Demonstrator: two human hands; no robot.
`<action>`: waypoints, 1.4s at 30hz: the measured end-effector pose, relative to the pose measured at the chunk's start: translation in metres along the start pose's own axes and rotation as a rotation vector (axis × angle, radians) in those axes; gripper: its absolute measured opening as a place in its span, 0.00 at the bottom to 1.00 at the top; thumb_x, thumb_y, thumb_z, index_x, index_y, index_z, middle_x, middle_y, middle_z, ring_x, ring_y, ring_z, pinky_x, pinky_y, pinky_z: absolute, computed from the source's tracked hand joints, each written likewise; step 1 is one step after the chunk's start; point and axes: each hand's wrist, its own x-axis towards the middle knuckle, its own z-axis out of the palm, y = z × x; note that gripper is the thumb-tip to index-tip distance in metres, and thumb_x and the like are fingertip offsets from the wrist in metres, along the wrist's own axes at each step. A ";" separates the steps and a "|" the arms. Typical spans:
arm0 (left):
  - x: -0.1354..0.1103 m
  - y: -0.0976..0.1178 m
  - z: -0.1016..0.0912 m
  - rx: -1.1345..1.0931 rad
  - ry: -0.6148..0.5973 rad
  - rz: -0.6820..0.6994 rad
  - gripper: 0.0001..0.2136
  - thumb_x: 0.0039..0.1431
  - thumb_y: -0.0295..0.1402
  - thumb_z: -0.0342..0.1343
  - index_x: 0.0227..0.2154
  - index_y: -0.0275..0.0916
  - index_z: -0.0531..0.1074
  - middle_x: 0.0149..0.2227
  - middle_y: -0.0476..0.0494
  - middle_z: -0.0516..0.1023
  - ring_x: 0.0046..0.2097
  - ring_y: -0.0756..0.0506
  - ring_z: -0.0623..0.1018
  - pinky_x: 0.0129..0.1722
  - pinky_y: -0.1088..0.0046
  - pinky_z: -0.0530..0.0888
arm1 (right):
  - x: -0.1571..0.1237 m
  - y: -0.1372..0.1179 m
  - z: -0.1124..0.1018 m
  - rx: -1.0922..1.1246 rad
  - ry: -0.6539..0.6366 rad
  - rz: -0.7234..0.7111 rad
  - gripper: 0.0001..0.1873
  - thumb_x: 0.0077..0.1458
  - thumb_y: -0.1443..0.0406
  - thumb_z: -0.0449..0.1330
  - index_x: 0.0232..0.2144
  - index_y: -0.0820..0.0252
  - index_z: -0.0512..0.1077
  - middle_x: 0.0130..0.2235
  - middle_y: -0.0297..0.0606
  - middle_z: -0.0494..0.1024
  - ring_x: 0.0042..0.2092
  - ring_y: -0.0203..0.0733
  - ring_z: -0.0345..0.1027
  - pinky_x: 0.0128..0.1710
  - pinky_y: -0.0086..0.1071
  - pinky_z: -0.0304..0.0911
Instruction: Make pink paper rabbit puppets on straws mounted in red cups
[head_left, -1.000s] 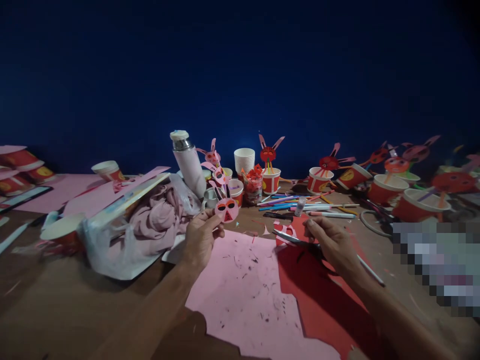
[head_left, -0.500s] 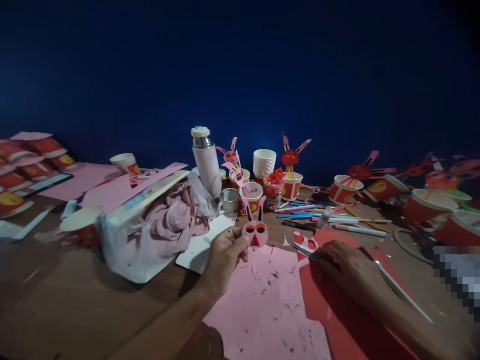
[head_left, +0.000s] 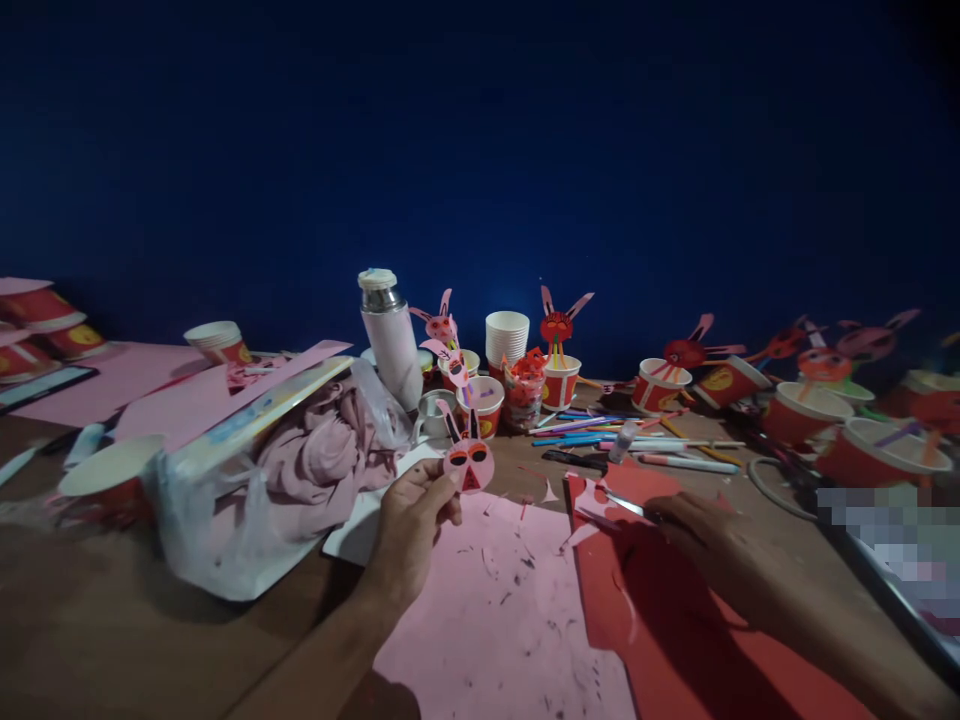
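My left hand (head_left: 411, 520) pinches a small pink paper rabbit face (head_left: 468, 462) with dark ears, red eyes and a red nose, held upright above a pink paper sheet (head_left: 502, 610). My right hand (head_left: 701, 540) rests on a red paper sheet (head_left: 660, 630), fingers closed round scissors (head_left: 622, 505) whose blades point left over the sheet's cut edge. Pink and red scraps lie between the two hands.
A plastic bag with pink cloth (head_left: 300, 460) lies left of my hand. Behind stand a white flask (head_left: 390, 335), stacked white cups (head_left: 507, 338), red paper cups with rabbit figures (head_left: 559, 345), and scattered coloured pens (head_left: 600, 425). More red cups (head_left: 847, 425) line the right.
The view swung right and then partly back. My left hand still holds the rabbit face up. My right hand stayed on the red paper with the scissors.
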 end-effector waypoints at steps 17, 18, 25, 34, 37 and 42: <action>-0.004 -0.003 0.002 -0.043 0.006 -0.005 0.10 0.42 0.34 0.60 0.26 0.35 0.66 0.17 0.55 0.67 0.18 0.57 0.64 0.16 0.83 0.55 | -0.027 0.025 -0.002 -0.390 0.041 -0.149 0.19 0.50 0.75 0.46 0.36 0.56 0.72 0.35 0.41 0.75 0.35 0.42 0.69 0.34 0.34 0.61; -0.004 -0.002 0.002 -0.048 0.007 -0.001 0.10 0.42 0.34 0.60 0.26 0.35 0.66 0.17 0.55 0.67 0.18 0.57 0.64 0.17 0.83 0.56 | -0.026 0.026 0.000 -0.392 0.054 -0.150 0.18 0.49 0.75 0.47 0.36 0.56 0.72 0.35 0.41 0.75 0.34 0.42 0.69 0.33 0.33 0.61; -0.004 0.000 0.002 -0.076 0.016 0.045 0.09 0.42 0.33 0.60 0.24 0.36 0.66 0.16 0.56 0.67 0.17 0.57 0.64 0.17 0.83 0.58 | -0.025 0.023 -0.001 -0.408 0.074 -0.111 0.15 0.52 0.72 0.48 0.36 0.57 0.72 0.36 0.41 0.76 0.36 0.43 0.70 0.33 0.35 0.61; -0.004 -0.002 0.001 -0.071 0.022 0.061 0.06 0.43 0.31 0.59 0.23 0.36 0.67 0.17 0.55 0.67 0.17 0.57 0.64 0.17 0.82 0.59 | -0.048 -0.061 -0.003 -0.081 0.053 -0.329 0.09 0.49 0.64 0.56 0.35 0.56 0.72 0.38 0.38 0.76 0.39 0.44 0.67 0.39 0.37 0.60; -0.005 0.000 0.002 -0.083 0.018 0.064 0.06 0.42 0.31 0.59 0.24 0.36 0.67 0.17 0.55 0.68 0.17 0.57 0.64 0.17 0.82 0.60 | -0.059 -0.092 0.007 0.010 -0.045 -0.382 0.17 0.40 0.57 0.62 0.35 0.55 0.71 0.38 0.37 0.75 0.39 0.46 0.66 0.39 0.38 0.59; -0.006 0.006 0.004 -0.124 0.013 0.072 0.07 0.41 0.30 0.59 0.22 0.35 0.66 0.17 0.56 0.67 0.17 0.57 0.64 0.18 0.82 0.61 | -0.066 -0.108 0.039 0.022 0.015 -0.455 0.30 0.35 0.49 0.63 0.40 0.59 0.68 0.39 0.38 0.74 0.38 0.45 0.64 0.37 0.37 0.57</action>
